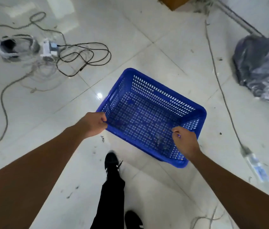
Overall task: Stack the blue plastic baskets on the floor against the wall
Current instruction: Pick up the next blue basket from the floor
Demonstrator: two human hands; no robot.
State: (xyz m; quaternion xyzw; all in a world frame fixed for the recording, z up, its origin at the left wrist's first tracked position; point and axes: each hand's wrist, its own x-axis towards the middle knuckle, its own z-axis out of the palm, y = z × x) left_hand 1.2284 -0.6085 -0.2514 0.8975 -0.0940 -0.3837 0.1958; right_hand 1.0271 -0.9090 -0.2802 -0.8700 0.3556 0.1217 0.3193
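Blue basket [152,116] is off the floor, carried out front over the white tile floor [147,47], open side up, tilted a bit toward the camera. Left hand [93,123] is closed on the near-left corner of the rim, fingers curled over the edge. Right hand [185,142] is pinched shut on the near rim toward the right corner. Both holds sit on the same long side, so the far side hangs unsupported.

No stack or wall in view, so this looks like the carry leg. One foot [111,160] is forward, mid-stride.

To do it well:
- Keep the basket level; there's some debris on the mesh bottom, probably scraps, too blurred to tell.
- Watch the footing: black cable [87,55] loops to the left, grey cord [219,83] runs down the right to a power strip [256,166]. The lane between them is clear.
- Steer clear of the grey plastic bag [262,68] at right.
- At the stack, square the corners before lowering so it nests instead of jamming.
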